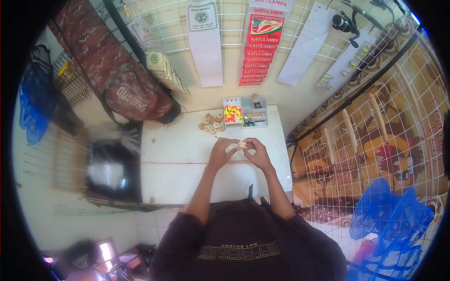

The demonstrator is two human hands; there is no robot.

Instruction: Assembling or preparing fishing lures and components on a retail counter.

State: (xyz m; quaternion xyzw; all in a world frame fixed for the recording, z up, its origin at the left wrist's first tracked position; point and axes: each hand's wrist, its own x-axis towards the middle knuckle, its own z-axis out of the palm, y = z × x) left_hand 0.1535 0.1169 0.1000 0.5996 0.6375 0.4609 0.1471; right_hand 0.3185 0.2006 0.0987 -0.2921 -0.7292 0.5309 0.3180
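Note:
Over the white table (176, 180), both of my hands meet at a small pale wooden spool (242, 144). My left hand (222, 152) pinches it from one side, thumb and fingers closed. From the other side my right hand (257, 155) grips it with bent fingers. Any thread on the spool is too small to make out. Beyond my left hand lies a cluster of similar wooden spools (213, 123). A white box of small red and yellow pieces (233, 114) sits farther back.
Beside the small pieces, a grey divided tray (261, 100) holds a small bottle (256, 101) and other small items. A camouflage rod bag (133, 96) hangs at the left. White wire racks line the right, with blue nets (389, 220) near me and a fishing reel (344, 24) above.

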